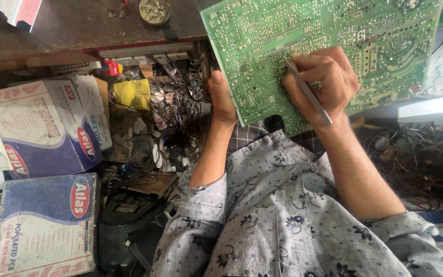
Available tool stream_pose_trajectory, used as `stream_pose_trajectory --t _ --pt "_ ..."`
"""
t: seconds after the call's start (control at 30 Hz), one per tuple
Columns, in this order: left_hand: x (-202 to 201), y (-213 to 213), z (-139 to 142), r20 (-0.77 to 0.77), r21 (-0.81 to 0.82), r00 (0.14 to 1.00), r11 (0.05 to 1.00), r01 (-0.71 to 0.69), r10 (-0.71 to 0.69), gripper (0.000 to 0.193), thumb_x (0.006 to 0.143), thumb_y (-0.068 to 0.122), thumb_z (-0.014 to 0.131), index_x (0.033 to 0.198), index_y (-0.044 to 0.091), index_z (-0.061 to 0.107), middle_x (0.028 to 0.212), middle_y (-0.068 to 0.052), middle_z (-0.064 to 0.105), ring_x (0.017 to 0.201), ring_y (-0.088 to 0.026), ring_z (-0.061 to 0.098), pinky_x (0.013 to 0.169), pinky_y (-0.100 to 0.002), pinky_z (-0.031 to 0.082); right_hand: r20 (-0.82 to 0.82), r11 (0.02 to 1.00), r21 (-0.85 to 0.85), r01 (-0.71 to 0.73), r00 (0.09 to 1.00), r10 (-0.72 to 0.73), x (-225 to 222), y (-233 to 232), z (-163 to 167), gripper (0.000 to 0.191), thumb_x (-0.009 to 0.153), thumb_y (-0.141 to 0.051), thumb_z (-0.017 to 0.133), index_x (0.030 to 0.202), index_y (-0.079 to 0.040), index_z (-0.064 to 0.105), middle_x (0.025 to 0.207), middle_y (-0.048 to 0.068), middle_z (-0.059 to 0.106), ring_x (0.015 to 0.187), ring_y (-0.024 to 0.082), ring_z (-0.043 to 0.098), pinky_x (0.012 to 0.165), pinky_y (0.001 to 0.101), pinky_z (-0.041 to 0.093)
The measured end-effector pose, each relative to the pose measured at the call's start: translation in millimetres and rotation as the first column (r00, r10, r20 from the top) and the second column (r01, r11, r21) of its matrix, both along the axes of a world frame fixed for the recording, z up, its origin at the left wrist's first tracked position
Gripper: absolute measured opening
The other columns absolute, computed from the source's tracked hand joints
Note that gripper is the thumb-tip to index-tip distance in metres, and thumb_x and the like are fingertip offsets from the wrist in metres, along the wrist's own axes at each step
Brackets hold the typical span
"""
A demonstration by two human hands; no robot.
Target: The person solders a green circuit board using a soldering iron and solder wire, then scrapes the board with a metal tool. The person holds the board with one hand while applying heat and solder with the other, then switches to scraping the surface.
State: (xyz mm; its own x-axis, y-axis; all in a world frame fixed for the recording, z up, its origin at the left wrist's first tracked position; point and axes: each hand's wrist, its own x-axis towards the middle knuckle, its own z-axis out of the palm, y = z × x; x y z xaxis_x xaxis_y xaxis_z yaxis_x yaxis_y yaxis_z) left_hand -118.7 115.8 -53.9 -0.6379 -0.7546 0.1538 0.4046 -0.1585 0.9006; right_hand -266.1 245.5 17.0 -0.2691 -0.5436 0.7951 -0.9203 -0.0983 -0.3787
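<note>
— What's the board like?
— A large green circuit board (329,46), solder side up, held above the lap.
— And the hands?
— Left hand (221,100) grips its edge; right hand (321,82), fingers closed, pinches metal tweezers (307,92) against it.

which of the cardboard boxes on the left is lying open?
The upper blue-and-white cardboard box, beside the yellow cloth: its end flaps are splayed open. The lower box, nearest the bottom edge, lies flat and closed.

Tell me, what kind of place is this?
Probably an electronics repair bench. The left hand holds a green circuit board, the right hand works it with a metal tool, and tangled wires and boxes crowd around.
</note>
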Motion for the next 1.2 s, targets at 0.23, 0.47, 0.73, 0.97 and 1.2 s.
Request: stream_pose_trajectory --t 0.23,0.47,0.73,0.97,1.2 --pt "-3 -3 -4 0.014 -0.040 1.000 0.999 0.020 -0.020 0.083 0.105 0.074 0.033 0.110 -0.002 0.067 0.086 -0.008 0.072 0.076 -0.017 0.073 0.065 -0.033 0.062 -0.034 0.998 0.000 0.060 0.998 -0.060 -5 0 -12 0.025 0.098 0.005 0.079 0.096 -0.008 0.057 0.101 0.009 0.077 0.088 0.018 0.071 0.067 0.0302 0.058" --pt "0 -2 -2 0.033 -0.036 0.999 0.999 -0.010 0.011 0.084 0.102 0.075 0.032 0.115 -0.001 0.065 0.091 -0.009 0.071 0.080 -0.017 0.071 0.068 -0.034 0.061 0.018 0.997 -0.046 0.058 0.998 -0.057 -6 -2 -15 0.027 0.099 0.008 0.076 0.095 -0.009 0.056 0.099 0.009 0.079 0.083 0.016 0.069 0.065 0.0309 0.056" --pt "-1 -2 3 0.009 -0.009 1.000 1.000 -0.004 0.004 0.085 0.103 0.074 0.035 0.121 -0.003 0.064 0.099 -0.010 0.072 0.086 -0.017 0.072 0.072 -0.033 0.061 0.041 0.998 -0.033 0.051 0.998 -0.049 -2 -1 -4 0.027 0.094 0.011 0.078 0.096 -0.005 0.057 0.099 0.011 0.077 0.081 0.018 0.069 0.065 0.0315 0.055" --pt "-1 -2 8 -0.013 0.005 1.000 1.000 -0.022 0.022 0.081 0.106 0.071 0.036 0.122 -0.003 0.064 0.101 -0.010 0.072 0.087 -0.017 0.071 0.075 -0.033 0.060 0.067 0.995 -0.065 0.071 0.996 -0.067 3 1 0 0.027 0.091 0.011 0.077 0.092 -0.006 0.055 0.100 0.009 0.076 0.084 0.019 0.070 0.067 0.0321 0.057" --pt "-2 -2 1 -0.029 0.016 1.000 1.000 -0.002 0.002 0.081 0.106 0.070 0.036 0.120 -0.003 0.065 0.099 -0.010 0.071 0.085 -0.017 0.071 0.073 -0.034 0.060 0.107 0.996 -0.031 0.088 0.991 -0.085 -1 2 -7 0.024 0.094 0.012 0.074 0.094 -0.004 0.056 0.101 0.012 0.074 0.081 0.016 0.069 0.063 0.0295 0.056"
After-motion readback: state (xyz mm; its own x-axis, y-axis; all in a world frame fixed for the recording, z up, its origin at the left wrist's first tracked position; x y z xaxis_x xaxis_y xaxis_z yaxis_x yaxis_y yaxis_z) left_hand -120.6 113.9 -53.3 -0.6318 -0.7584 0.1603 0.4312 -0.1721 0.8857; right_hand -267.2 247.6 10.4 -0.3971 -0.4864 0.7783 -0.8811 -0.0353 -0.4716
